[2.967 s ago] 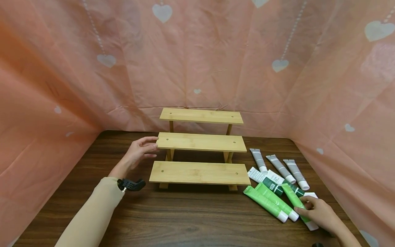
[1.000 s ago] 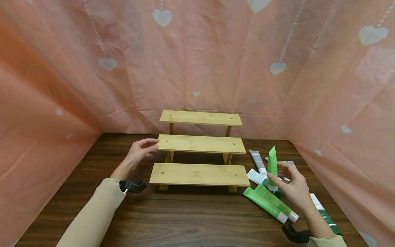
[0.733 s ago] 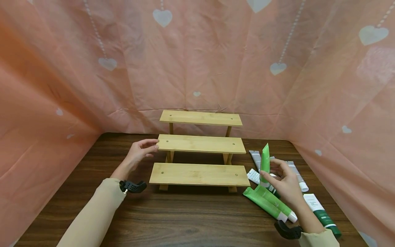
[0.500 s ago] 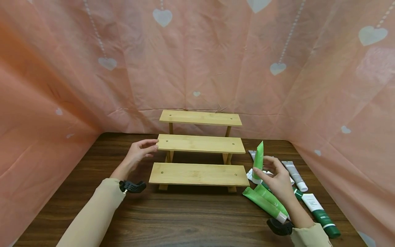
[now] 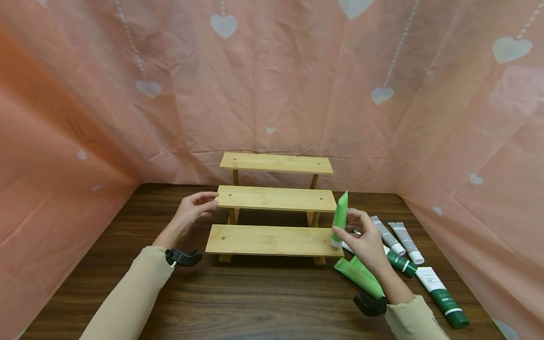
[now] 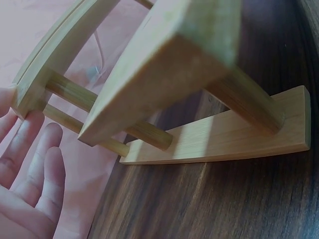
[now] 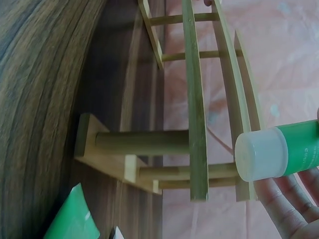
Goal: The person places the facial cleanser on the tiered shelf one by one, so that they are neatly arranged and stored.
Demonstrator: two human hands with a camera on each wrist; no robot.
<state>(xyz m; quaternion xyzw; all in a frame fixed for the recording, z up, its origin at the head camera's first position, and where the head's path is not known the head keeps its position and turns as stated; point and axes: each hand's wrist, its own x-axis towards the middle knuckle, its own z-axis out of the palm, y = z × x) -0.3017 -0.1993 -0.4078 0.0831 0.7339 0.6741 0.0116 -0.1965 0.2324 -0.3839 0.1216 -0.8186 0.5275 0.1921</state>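
Note:
A three-tier wooden display stand stands at the middle of the dark wood table. My left hand pinches the left end of its middle tier; in the left wrist view, thumb and forefinger meet the board end and the other fingers are spread. My right hand holds a green squeeze tube upright, white cap down, over the right end of the bottom tier. In the right wrist view the white cap points toward the boards, and fingers lie behind the tube.
More green tubes lie right of the stand, partly hidden by my right arm. Beyond are grey tubes with white caps and white-and-green tubes. Pink cloth with white hearts hangs round the table.
My right hand has picked a green tube off the table, turned it upright and carried it left to the bottom tier's right end. The left hand stays at the middle tier.

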